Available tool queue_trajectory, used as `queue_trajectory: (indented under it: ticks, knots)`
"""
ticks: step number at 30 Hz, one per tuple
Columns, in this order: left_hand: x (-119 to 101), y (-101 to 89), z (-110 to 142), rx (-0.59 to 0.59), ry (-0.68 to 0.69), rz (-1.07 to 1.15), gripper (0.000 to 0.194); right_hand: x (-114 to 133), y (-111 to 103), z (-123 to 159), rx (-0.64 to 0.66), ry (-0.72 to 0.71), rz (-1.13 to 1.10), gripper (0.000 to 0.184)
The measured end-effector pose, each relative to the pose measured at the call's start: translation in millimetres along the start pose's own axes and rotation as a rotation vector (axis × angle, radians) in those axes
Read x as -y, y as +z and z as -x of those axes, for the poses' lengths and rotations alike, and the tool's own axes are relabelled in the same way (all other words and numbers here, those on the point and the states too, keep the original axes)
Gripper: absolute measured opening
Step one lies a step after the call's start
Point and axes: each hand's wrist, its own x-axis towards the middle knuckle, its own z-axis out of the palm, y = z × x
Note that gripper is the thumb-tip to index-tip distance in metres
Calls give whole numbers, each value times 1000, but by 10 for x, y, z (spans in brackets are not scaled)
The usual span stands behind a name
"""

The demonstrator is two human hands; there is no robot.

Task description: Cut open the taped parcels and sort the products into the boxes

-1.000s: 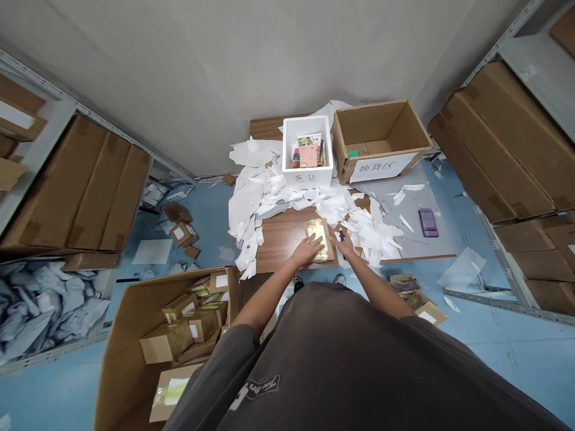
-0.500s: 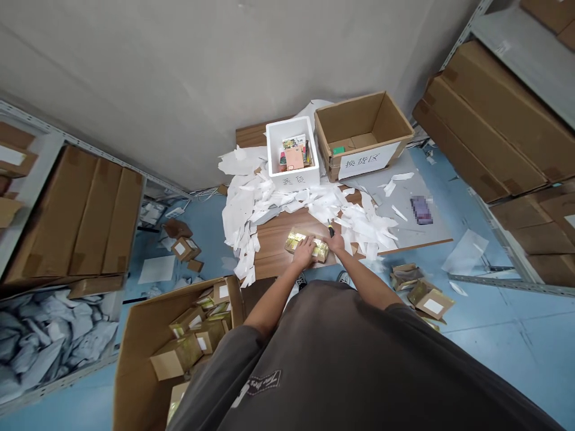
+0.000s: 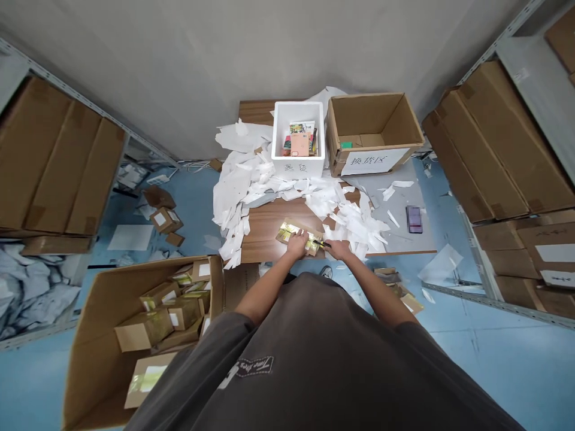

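On the wooden table lies a small cardboard box (image 3: pixel 287 228) wrapped in shiny yellowish tape. My left hand (image 3: pixel 297 244) holds it down, with the fingers bent over its middle. From the right, my right hand (image 3: pixel 338 249) is closed around a black and yellow utility knife (image 3: pixel 320 243). The knife points left, and its tip is at the right part of the box, close to my left fingers. Whether the blade is in the tape is too small to make out.
Torn white paper (image 3: pixel 238 191) covers much of the table (image 3: pixel 265 216). Behind stand a white foam box (image 3: pixel 298 167) with booklets and an open carton (image 3: pixel 377 163). A phone (image 3: pixel 414 219) lies right. Left below, a large carton (image 3: pixel 96 335) holds several taped boxes.
My right hand has lowered the knife from upright to pointing left at the box. The box has turned slightly, and my left fingers have bent more. The camera view has shifted.
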Motion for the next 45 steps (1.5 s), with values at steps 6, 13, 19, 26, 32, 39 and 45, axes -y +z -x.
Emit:
queue_trajectory:
  ticks: [6,13,19,26,32,39,45]
  knots:
    - [-17,-28,-7,41,-29,-2,114,90,-209,-52,205,143,1,28]
    - [-3,-14,10,33,-18,23,112,-32,-199,-33,354,103,-172,37]
    - [18,-48,20,27,-2,1,109,-87,-261,-138,423,81,-248,44]
    - [4,-139,-63,61,-23,-18,100,-180,-243,-158,370,95,-372,46]
    - [15,-118,-43,65,-11,-38,101,-152,-230,-273,364,21,-239,41]
    - [-2,-128,-77,78,-20,-56,110,-72,-315,-359,506,18,-159,48]
    - [-22,-106,-30,63,-29,-38,111,-10,-231,-349,527,18,-113,54]
